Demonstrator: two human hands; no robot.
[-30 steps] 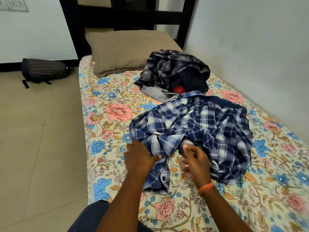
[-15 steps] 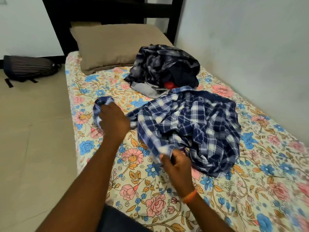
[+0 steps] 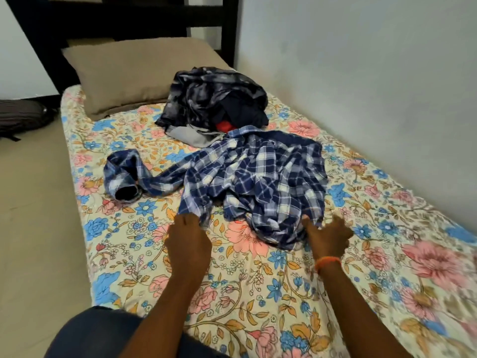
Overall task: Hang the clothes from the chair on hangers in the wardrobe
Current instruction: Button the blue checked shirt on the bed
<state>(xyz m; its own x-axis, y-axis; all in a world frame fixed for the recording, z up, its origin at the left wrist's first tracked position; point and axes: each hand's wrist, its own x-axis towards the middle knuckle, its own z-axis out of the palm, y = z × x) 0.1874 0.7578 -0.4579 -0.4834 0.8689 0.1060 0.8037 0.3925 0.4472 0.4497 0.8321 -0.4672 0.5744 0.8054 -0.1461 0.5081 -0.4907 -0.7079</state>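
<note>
Plaid shirt lay crumpled on floral bedsheet, mid-bed, one sleeve stretched out toward left edge. Left hand at shirt's near hem, fingers curled, pinching fabric edge. Right hand at shirt's lower right edge, blurred; fingers touched cloth, grip could not be told. Orange band on right wrist. Pile of dark clothes behind shirt, touching it, just beside brown pillow. Black headboard at far end. Dark bag on floor, left.
</note>
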